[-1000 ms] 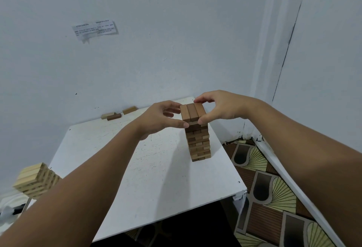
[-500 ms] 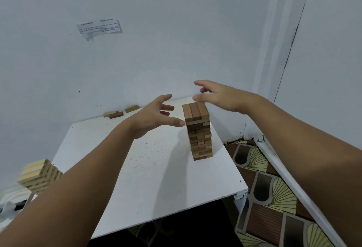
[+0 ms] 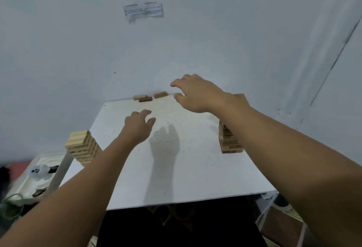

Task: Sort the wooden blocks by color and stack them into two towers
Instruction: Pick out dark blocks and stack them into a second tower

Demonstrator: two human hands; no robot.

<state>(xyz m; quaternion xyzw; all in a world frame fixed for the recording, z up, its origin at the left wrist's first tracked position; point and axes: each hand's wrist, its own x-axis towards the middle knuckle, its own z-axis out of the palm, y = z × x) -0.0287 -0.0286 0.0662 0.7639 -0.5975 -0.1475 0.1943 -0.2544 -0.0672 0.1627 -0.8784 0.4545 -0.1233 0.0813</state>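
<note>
White worktop [image 3: 195,168] set into a corner of pale grey walls; small printed paper slip [image 3: 143,10] stuck high on the back wall, text too small to read. Patterned floor visible lower R, cluttered tray + green cable lower L, blurred.

Blocks, 3 groups:
- Dark tower [image 3: 229,141]: R side of worktop, upright, mid-brown wood, alternating crosswise layers. Top part hidden behind my R forearm, so height not readable.
- Light tower [image 3: 82,146]: pale yellowish wood, same crosswise layering, standing at far L edge of worktop. Looks straight, approx. square in plan.
- 3 loose blocks at back edge, against the wall: light block [image 3: 139,97] on L, dark block [image 3: 145,99] just in front of it and touching or nearly so (cannot tell which), mid-brown block [image 3: 160,94] just to the R, a small gap apart. All lying flat on long faces.

Hands:
- My left hand [image 3: 138,124]: above the worktop centre-L, fingers loosely extended fwd, holding nothing. Casts a clear shadow on the worktop just to its R.
- My right hand [image 3: 193,93]: raised, reaching toward the back edge, fingertips near the mid-brown block but not touching. Fingers relaxed, slightly bent, thumb apart; nothing in it.

Both forearms bare. Towers well apart, one at each side, loose blocks between them at the rear.
</note>
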